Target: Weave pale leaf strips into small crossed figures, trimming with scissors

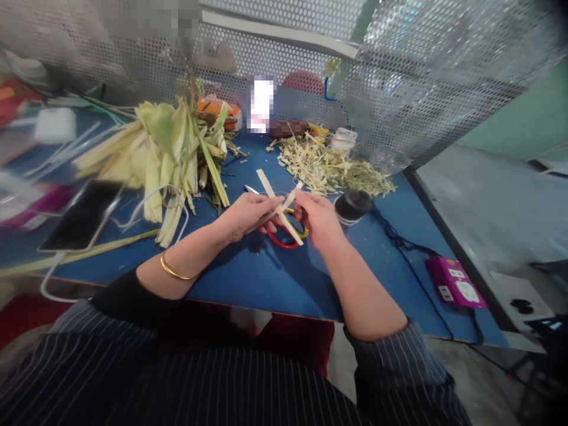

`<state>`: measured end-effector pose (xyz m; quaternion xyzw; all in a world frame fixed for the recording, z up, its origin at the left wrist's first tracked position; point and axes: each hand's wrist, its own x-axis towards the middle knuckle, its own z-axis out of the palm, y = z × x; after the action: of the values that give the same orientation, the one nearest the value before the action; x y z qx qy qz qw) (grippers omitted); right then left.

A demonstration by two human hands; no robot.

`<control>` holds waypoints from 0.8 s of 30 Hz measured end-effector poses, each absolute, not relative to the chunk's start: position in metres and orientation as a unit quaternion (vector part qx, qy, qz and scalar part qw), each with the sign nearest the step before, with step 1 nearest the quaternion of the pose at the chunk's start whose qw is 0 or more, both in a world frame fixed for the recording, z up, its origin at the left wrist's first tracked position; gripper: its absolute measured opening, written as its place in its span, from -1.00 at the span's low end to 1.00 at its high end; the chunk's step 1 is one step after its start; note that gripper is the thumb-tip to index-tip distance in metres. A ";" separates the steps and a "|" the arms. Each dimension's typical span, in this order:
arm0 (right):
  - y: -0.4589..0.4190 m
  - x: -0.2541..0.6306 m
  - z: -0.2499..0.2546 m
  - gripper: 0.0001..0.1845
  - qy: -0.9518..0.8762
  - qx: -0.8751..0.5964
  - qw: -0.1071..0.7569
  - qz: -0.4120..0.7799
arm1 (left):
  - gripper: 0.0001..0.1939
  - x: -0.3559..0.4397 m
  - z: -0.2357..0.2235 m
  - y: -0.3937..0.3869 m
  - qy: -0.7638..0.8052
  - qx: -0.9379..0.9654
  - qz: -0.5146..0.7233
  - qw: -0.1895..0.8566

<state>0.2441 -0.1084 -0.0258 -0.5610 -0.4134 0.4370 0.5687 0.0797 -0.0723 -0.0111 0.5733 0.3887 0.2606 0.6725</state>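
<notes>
Pale, flat strips of dried plant leaf (291, 226) cross each other between my two hands, above the blue table. My left hand (248, 214) is closed, pinching the strips near where they cross. The fingers of my right hand (320, 218) are pinched on the end of one strip (294, 192) that points up and right. Beneath the strips lie scissors (284, 241) with red and yellow handles, partly hidden by my hands. A black spool of thread (352, 206) stands just right of my right hand.
A bundle of long leaf husks (166, 148) lies at the left, near a phone (82, 216) with a white cable. Small leaf scraps (328, 165) are heaped at the back right. A purple box (457, 282) sits by black cables at right. Perforated metal mesh (284, 53) walls the back.
</notes>
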 end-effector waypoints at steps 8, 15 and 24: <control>-0.117 0.226 -0.027 -0.82 -0.437 -0.551 0.607 0.370 | -0.78 0.080 -0.014 -0.078 0.355 0.601 0.224 0.681; -0.112 0.235 -0.024 -0.76 -0.445 -0.551 0.619 0.340 | -0.79 0.077 -0.011 -0.076 0.348 0.533 0.245 0.731; -0.119 0.222 -0.026 -0.84 -0.432 -0.559 0.578 0.409 | -0.72 0.076 -0.012 -0.064 0.283 0.427 0.396 0.762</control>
<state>0.2224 -0.1186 -0.0261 -0.5588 -0.4323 0.4088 0.5777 0.0755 -0.0641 -0.0121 0.4268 0.2830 0.3964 0.7620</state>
